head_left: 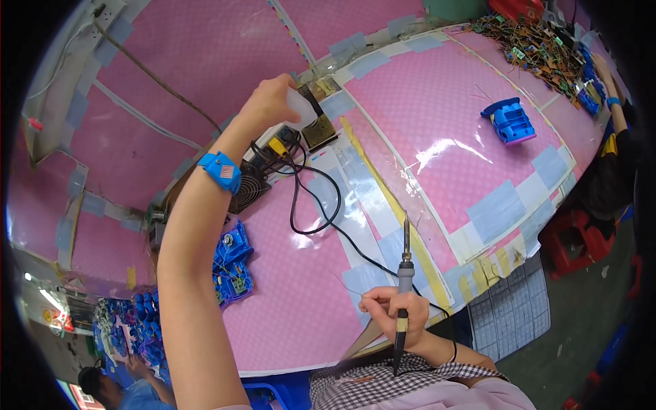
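My left hand (270,101) reaches far across the table, its fingers closed around a whitish translucent object (301,111) whose kind I cannot make out. It is beside a dark metal box-like part (320,130) at the back. Close to the front edge, my right hand (403,311) grips a soldering iron (406,273), tip pointing away from me. A thin wire (347,284) sticks out from its pinched fingertips. Blue plastic housings (234,263) with wires and small parts inside lie by my left forearm, which partly hides them.
A black cord (339,198) loops over the table near a small fan (249,193). Another blue housing (512,123) stands to the right. Farther right, a heap of wired circuit boards (533,51) lies near a co-worker's arm (615,102). Another person (126,393) is at lower left.
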Motion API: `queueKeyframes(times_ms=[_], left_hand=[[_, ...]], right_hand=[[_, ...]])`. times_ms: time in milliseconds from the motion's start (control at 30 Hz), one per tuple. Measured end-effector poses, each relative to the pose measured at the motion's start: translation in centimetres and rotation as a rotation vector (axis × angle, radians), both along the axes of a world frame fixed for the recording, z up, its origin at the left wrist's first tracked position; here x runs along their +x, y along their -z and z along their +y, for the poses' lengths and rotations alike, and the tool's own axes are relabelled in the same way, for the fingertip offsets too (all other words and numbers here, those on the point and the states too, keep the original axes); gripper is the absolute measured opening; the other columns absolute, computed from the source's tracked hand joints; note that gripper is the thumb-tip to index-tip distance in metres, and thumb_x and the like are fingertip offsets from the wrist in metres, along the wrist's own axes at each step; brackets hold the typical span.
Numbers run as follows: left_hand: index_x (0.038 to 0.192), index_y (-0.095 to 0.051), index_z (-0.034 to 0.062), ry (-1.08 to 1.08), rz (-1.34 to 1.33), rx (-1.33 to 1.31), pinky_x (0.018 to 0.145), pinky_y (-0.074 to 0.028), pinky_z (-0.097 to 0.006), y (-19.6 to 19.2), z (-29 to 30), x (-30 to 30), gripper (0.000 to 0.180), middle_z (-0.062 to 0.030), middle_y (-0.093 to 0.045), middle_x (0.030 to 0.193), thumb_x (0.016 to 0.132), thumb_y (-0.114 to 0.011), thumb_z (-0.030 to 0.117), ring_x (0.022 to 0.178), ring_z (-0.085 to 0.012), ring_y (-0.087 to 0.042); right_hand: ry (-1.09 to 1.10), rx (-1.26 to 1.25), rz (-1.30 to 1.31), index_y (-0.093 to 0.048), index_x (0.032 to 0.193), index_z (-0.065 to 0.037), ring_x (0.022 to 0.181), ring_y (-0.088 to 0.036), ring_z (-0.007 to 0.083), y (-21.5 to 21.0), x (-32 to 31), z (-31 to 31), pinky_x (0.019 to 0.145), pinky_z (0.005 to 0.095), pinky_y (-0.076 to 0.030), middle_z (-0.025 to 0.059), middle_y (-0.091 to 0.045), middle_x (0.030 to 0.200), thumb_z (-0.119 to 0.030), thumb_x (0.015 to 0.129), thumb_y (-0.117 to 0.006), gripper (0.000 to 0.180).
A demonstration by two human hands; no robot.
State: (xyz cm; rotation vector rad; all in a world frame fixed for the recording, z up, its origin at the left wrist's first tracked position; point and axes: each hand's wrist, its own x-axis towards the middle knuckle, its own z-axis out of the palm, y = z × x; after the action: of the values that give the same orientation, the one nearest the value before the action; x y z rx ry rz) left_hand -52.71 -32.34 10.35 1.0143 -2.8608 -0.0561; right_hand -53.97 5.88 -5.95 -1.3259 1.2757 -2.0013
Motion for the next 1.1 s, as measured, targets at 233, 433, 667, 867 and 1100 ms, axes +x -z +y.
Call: queueKeyframes(times_ms=[233,433,667,867,1100], left_hand=[[0.118,-0.057,0.0008,0.037,0.075,-0.013,0.089,-0.048,-0.037,3.1,-0.9,-0.2,0.067,-0.0198,-0.064,0.106,0.058,-0.080,0.018,0.100,-0.0317,-0.062],[0.119,-0.057,0.0008,-0.094,0.310,0.269,0.089,-0.046,-0.035,5.0,-0.9,0.1,0.064,-0.0149,-0.065,0.106,0.061,-0.080,0.016,0.099,-0.0249,-0.062],[0.117,-0.059,0.0011,-0.091,0.371,0.306,0.087,-0.048,-0.037,5.4,-2.0,1.0,0.067,-0.0185,-0.066,0.105,0.059,-0.081,0.025,0.098,-0.0305,-0.064],[0.115,-0.060,0.0000,-0.115,0.371,0.255,0.087,-0.049,-0.037,5.5,-2.0,2.0,0.068,-0.0187,-0.066,0.104,0.058,-0.082,0.028,0.097,-0.0307,-0.064],[0.116,-0.058,-0.0006,-0.141,0.289,0.203,0.087,-0.047,-0.035,4.9,-1.3,0.8,0.064,-0.0159,-0.067,0.102,0.061,-0.081,0.024,0.095,-0.0261,-0.064]], right_hand=[[0.018,0.019,-0.052,-0.037,0.078,-0.005,0.058,-0.065,0.0169,-0.3,0.3,-0.4,0.048,0.0260,-0.051,0.0205,-0.067,0.078,0.010,0.076,-0.069,0.036],[0.019,0.040,-0.108,-0.039,0.075,-0.006,0.050,-0.063,0.0131,-0.6,0.4,-0.5,0.041,0.0218,-0.044,0.0183,-0.068,0.073,0.006,0.075,-0.074,0.037],[0.019,0.041,-0.101,-0.038,0.079,-0.005,0.053,-0.064,0.0153,-0.9,0.5,-0.6,0.042,0.0238,-0.048,0.0203,-0.068,0.072,0.008,0.075,-0.073,0.038],[0.005,0.048,-0.077,-0.038,0.079,-0.005,0.052,-0.064,0.0151,-0.9,0.9,-0.7,0.042,0.0243,-0.048,0.0203,-0.068,0.073,0.009,0.074,-0.074,0.038],[0.029,0.036,-0.047,-0.038,0.079,-0.005,0.053,-0.064,0.0150,-0.8,0.6,-0.6,0.042,0.0237,-0.048,0.0200,-0.068,0.073,0.009,0.074,-0.074,0.038]])
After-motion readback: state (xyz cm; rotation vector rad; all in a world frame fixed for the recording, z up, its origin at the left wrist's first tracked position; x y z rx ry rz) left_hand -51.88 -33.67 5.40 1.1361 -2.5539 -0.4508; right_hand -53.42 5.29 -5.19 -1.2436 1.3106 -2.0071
